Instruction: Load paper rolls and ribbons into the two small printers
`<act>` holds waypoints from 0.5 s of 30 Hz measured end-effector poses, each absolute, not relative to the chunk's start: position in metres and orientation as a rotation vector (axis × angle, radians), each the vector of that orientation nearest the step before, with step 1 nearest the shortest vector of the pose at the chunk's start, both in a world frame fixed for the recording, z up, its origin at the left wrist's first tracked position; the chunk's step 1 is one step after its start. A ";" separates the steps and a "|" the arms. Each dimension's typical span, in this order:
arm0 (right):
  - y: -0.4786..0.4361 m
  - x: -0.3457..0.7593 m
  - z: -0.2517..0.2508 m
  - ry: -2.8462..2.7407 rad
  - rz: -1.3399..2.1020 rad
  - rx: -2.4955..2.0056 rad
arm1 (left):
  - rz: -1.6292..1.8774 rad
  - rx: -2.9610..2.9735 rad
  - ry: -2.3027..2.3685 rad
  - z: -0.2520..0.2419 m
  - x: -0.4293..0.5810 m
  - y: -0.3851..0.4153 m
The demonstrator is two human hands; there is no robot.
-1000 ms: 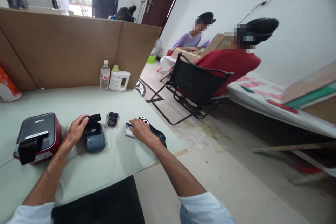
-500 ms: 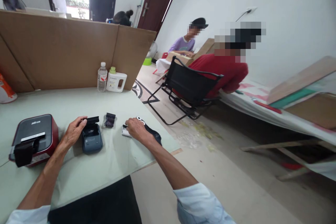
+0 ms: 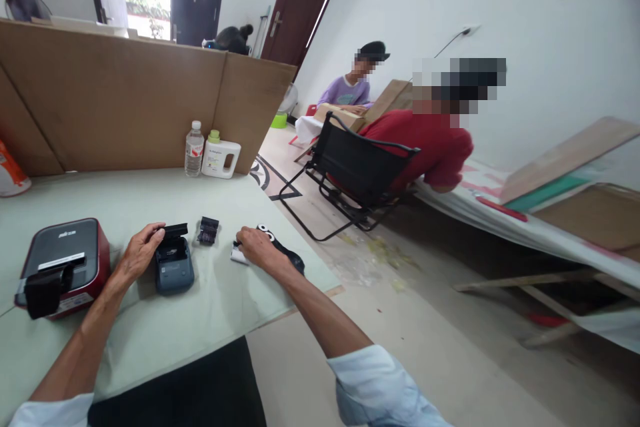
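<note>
My left hand (image 3: 136,255) rests on the pale green table (image 3: 125,200), fingers curled against the left side of a small dark blue label printer (image 3: 173,265) whose black lid stands open. My right hand (image 3: 257,247) lies closed over a small white thing (image 3: 237,255) beside a black pouch (image 3: 285,253) near the table's right edge. Between the hands lies a small black roll (image 3: 207,229). A larger red and black printer (image 3: 63,263) sits to the left of my left hand.
A cardboard screen (image 3: 125,107) backs the table, with a water bottle (image 3: 194,149) and a white jug (image 3: 221,155) before it. To the right a person in red sits in a black folding chair (image 3: 360,170). Another person in purple sits farther back.
The view has shifted slightly. My hands stay in place on the small printer and the white thing. The person in red has leaned further forward over the low bed.
</note>
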State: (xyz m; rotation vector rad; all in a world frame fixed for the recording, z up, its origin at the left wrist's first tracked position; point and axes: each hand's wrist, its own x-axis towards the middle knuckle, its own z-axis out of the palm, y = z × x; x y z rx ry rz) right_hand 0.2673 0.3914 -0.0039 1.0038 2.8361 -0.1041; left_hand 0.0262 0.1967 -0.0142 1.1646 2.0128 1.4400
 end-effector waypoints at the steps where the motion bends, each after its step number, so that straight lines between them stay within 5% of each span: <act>1: 0.391 0.267 -0.004 2.846 -0.110 1.007 | 1.439 1.166 2.015 -0.014 0.026 0.196; 15: 0.383 0.295 -0.008 3.077 -0.716 0.997 | 1.442 1.188 2.029 -0.019 0.027 0.198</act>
